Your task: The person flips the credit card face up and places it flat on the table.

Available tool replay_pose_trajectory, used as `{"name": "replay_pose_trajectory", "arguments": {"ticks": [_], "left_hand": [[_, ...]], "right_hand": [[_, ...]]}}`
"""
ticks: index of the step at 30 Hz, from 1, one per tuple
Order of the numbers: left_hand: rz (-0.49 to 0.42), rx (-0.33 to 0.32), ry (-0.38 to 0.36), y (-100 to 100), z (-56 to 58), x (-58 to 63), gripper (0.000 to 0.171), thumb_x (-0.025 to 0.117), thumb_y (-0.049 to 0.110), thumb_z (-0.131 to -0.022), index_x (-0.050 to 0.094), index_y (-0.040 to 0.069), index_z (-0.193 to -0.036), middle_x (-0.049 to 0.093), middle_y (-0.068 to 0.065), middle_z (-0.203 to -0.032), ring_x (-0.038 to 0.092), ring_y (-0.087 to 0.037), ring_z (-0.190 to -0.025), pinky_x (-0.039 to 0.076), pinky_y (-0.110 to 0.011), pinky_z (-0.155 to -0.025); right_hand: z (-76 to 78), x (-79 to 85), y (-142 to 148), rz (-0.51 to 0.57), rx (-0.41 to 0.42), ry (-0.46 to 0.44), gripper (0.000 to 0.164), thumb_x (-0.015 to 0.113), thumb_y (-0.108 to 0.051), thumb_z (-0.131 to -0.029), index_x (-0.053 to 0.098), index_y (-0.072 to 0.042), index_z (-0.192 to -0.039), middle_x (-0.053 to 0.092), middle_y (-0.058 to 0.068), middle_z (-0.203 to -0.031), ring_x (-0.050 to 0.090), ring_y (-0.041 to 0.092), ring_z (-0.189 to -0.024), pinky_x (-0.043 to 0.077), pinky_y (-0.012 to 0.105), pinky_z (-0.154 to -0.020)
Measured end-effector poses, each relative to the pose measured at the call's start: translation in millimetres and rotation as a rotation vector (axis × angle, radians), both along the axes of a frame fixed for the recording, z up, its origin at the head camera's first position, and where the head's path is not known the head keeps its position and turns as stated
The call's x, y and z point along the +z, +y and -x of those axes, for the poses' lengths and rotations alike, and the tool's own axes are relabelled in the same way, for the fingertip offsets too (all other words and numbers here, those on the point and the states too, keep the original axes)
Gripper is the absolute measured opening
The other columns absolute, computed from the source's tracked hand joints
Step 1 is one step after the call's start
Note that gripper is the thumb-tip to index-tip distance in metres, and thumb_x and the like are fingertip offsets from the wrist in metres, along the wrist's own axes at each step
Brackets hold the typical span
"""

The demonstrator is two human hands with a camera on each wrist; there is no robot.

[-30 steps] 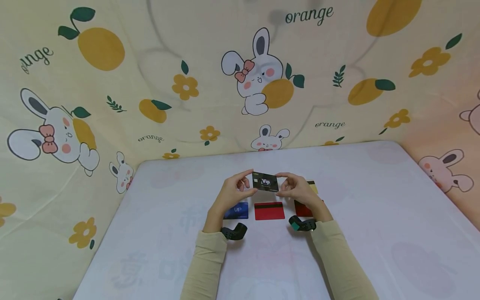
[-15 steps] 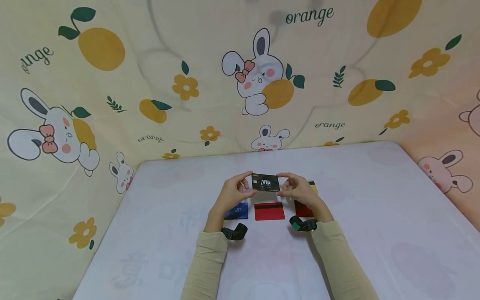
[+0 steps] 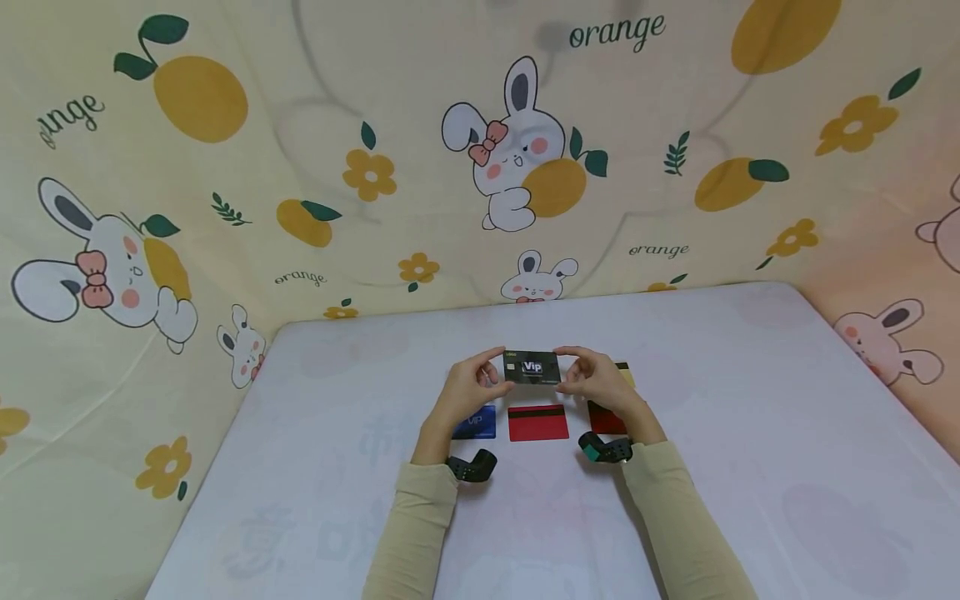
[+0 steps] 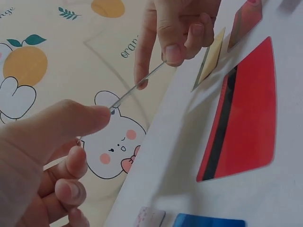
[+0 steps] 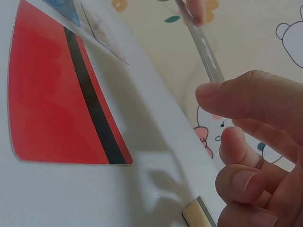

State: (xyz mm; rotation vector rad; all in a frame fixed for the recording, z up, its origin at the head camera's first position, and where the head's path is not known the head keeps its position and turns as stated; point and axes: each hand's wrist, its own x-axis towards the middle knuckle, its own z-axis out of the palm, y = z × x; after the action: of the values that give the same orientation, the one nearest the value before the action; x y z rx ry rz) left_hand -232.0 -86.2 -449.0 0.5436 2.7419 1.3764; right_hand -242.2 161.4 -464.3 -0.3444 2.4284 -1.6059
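A black card (image 3: 532,367) printed "Vip" is raised above the table, its printed face toward the head camera. My left hand (image 3: 462,390) pinches its left end between thumb and fingers. At the right end, the thumb and fingers of my right hand (image 3: 600,382) pinch it too. Both wrist views catch the card nearly edge-on. Below it on the table lies a red card (image 3: 538,422) with a dark stripe. A blue VIP card (image 3: 477,422) is partly covered by my left hand, and a darker red card (image 3: 606,419) partly by my right.
Behind my right hand a yellow card (image 3: 625,374) with a dark stripe peeks out. A pale card (image 5: 102,30) lies beyond the red one in the right wrist view. The white table (image 3: 315,467) ends at a patterned cloth backdrop (image 3: 420,167).
The black card has tilted slightly and now sits level, facing the head camera more squarely. Both hands keep their pinch on it and have barely moved.
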Motion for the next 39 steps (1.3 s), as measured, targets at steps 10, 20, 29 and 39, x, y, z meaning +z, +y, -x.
{"name": "replay_pose_trajectory", "arguments": {"ticks": [10,20,29,39], "left_hand": [[0.003,-0.010,-0.062,2,2.6,-8.4,0.055,0.077,0.016,-0.081,0.057,0.005,-0.131,0.057,-0.006,-0.074,0.044,-0.008,-0.064,0.038,-0.015,-0.059],[0.087,-0.023,-0.130,2,13.6,-11.9,0.057,0.078,0.022,-0.080,0.058,0.007,-0.131,0.054,0.000,-0.069,0.044,-0.008,-0.060,0.037,-0.018,-0.059],[0.132,-0.038,-0.131,4,20.6,-16.2,0.057,0.078,0.019,-0.079,0.058,0.006,-0.130,0.063,-0.005,-0.069,0.046,-0.005,-0.057,0.037,-0.017,-0.056],[0.137,-0.031,-0.197,3,23.7,-21.9,0.057,0.075,0.019,-0.082,0.055,0.008,-0.133,0.048,0.009,-0.051,0.043,-0.002,-0.038,0.039,-0.016,-0.062]], "right_hand": [[1.8,-0.7,4,-0.088,0.018,-0.022,0.062,0.075,-0.005,-0.079,0.050,0.000,-0.135,0.051,0.000,-0.068,0.046,0.012,-0.062,0.039,0.025,-0.058],[11.1,3.5,5,-0.240,0.036,-0.016,0.058,0.075,-0.010,-0.080,0.052,-0.005,-0.133,0.049,0.001,-0.065,0.047,0.016,-0.061,0.039,0.027,-0.059],[16.9,-2.9,4,-0.282,0.041,-0.061,0.057,0.072,-0.010,-0.082,0.050,-0.006,-0.134,0.050,-0.001,-0.063,0.046,0.015,-0.059,0.037,0.026,-0.058],[19.7,-4.7,-1,-0.329,0.033,-0.114,0.059,0.071,-0.015,-0.084,0.048,-0.009,-0.138,0.050,0.000,-0.064,0.045,0.015,-0.062,0.035,0.027,-0.062]]}}
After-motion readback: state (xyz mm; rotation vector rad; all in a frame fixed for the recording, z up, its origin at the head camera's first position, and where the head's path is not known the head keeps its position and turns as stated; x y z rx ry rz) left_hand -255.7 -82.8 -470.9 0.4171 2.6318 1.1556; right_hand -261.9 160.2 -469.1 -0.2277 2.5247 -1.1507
